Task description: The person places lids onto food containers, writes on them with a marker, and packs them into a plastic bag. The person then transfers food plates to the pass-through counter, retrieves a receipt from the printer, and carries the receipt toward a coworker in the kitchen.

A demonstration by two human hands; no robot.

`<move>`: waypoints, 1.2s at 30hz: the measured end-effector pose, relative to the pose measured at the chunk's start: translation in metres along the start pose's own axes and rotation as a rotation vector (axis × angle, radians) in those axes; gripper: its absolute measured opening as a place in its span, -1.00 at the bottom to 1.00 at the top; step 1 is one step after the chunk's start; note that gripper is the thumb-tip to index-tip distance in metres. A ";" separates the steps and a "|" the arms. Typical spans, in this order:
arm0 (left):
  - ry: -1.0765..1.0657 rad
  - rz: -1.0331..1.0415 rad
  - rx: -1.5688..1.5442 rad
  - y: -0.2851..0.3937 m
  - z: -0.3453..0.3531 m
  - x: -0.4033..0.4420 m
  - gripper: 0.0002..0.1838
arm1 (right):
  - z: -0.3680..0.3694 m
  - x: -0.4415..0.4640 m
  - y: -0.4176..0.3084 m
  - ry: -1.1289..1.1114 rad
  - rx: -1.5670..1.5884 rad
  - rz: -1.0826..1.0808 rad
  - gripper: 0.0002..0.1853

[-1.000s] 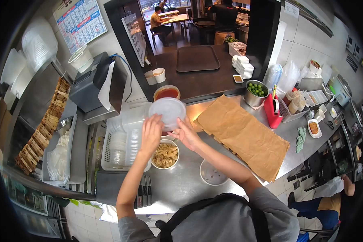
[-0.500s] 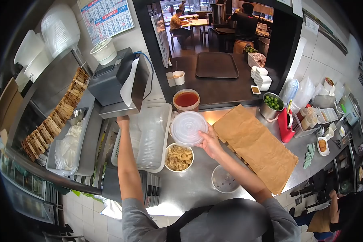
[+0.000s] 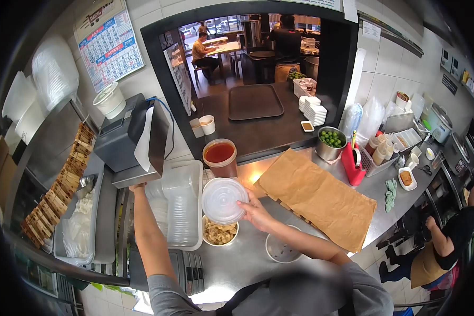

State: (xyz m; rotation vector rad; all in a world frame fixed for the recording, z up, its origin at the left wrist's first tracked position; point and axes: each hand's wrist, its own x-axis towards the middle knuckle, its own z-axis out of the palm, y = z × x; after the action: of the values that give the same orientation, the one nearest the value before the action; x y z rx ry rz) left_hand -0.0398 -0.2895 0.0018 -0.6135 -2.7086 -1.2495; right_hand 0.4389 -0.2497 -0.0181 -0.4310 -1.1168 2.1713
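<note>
Parted from the clear lid (image 3: pixel 222 202), the left hand (image 3: pixel 137 187) has moved to nine o'clock of it, under the printer (image 3: pixel 122 138), fingers hidden, so I cannot tell whether it is open. The right hand (image 3: pixel 256 212) grips the lid's edge; the sauce tub (image 3: pixel 220 164) sits at twelve o'clock, the food bowl (image 3: pixel 220 235) at six.

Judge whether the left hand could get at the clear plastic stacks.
Probably yes: the left hand, fingers hidden below the grey machine, is near the basket, and nothing covers the clear plastic stacks.
</note>
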 end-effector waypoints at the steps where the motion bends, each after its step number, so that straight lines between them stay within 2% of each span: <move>1: -0.005 0.030 -0.027 0.001 -0.002 0.004 -0.68 | 0.000 0.001 0.000 -0.001 -0.001 0.001 -0.38; 3: -0.041 0.091 -0.081 -0.002 -0.011 0.011 -0.68 | 0.002 0.007 0.000 0.055 -0.195 0.035 -0.52; 5: -0.110 0.158 -0.134 -0.014 -0.026 0.013 -0.68 | 0.008 0.020 0.001 0.051 -0.210 0.089 -0.54; 7: -0.178 0.121 -0.208 -0.025 -0.048 0.001 -0.66 | 0.018 0.038 0.000 0.046 -0.230 0.144 -0.56; 8: -0.026 -0.142 -0.339 -0.004 -0.065 -0.031 -0.72 | 0.025 0.052 0.000 -0.001 -0.198 0.109 -0.56; 10: -0.158 0.109 -0.072 -0.025 -0.106 -0.062 -0.77 | 0.045 0.086 0.001 -0.060 -0.164 0.070 -0.55; 12: -0.291 0.103 -0.033 -0.033 -0.147 -0.101 -0.78 | 0.073 0.126 0.002 -0.012 -0.142 0.089 -0.47; 14: -0.335 0.110 -0.087 -0.039 -0.182 -0.143 -0.80 | 0.101 0.164 0.009 -0.026 -0.187 0.114 -0.44; 16: -0.364 0.162 -0.095 -0.051 -0.206 -0.180 -0.83 | 0.128 0.198 0.022 -0.043 -0.233 0.138 -0.41; 18: -0.374 0.188 -0.103 -0.032 -0.235 -0.227 -0.86 | 0.150 0.231 0.037 -0.020 -0.350 0.196 -0.36; 20: -0.251 0.329 -0.102 -0.048 -0.245 -0.259 -0.86 | 0.166 0.261 0.060 0.008 -0.400 0.178 -0.35; 22: -0.206 0.249 -0.114 -0.033 -0.255 -0.298 -0.86 | 0.169 0.277 0.073 0.009 -0.384 0.218 -0.26; 23: -0.174 0.318 -0.098 -0.033 -0.256 -0.313 -0.87 | 0.169 0.287 0.083 0.008 -0.382 0.219 -0.26; 26: -0.245 0.100 -0.276 -0.038 -0.246 -0.345 -0.90 | 0.167 0.302 0.107 0.142 -0.427 0.186 -0.23; 27: -0.280 0.008 -0.318 -0.032 -0.244 -0.356 -0.90 | 0.162 0.297 0.108 0.101 -0.729 0.005 -0.27; 28: -0.175 0.142 -0.360 -0.039 -0.227 -0.361 -0.91 | 0.155 0.288 0.111 0.056 -1.027 -0.176 -0.30; 30: -0.161 0.126 -0.406 -0.030 -0.210 -0.370 -0.89 | 0.148 0.250 0.082 -0.088 -0.529 -0.112 -0.45; 32: -0.127 0.160 -0.408 -0.026 -0.188 -0.376 -0.88 | 0.126 0.198 0.031 -0.384 -0.485 0.051 -0.62; 33: -0.106 0.199 -0.354 -0.023 -0.181 -0.381 -0.88 | 0.111 0.167 0.009 -0.467 -0.527 0.073 -0.73; 34: -0.104 0.176 -0.376 -0.020 -0.170 -0.387 -0.87 | 0.089 0.147 -0.006 -0.616 -0.664 0.052 -0.68; 35: -0.098 0.159 -0.401 -0.015 -0.160 -0.392 -0.87 | 0.072 0.123 -0.028 -0.689 -0.885 0.146 -0.59; 36: -0.096 0.153 -0.317 -0.006 -0.155 -0.397 -0.86 | 0.043 0.119 -0.024 -0.751 -1.059 0.132 -0.56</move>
State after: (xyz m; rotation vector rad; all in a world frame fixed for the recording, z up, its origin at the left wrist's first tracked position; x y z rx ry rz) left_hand 0.3090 -0.5349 -0.0001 -0.9171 -2.4936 -1.6592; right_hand 0.3375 -0.1842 0.0266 -0.0876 -2.7090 1.6752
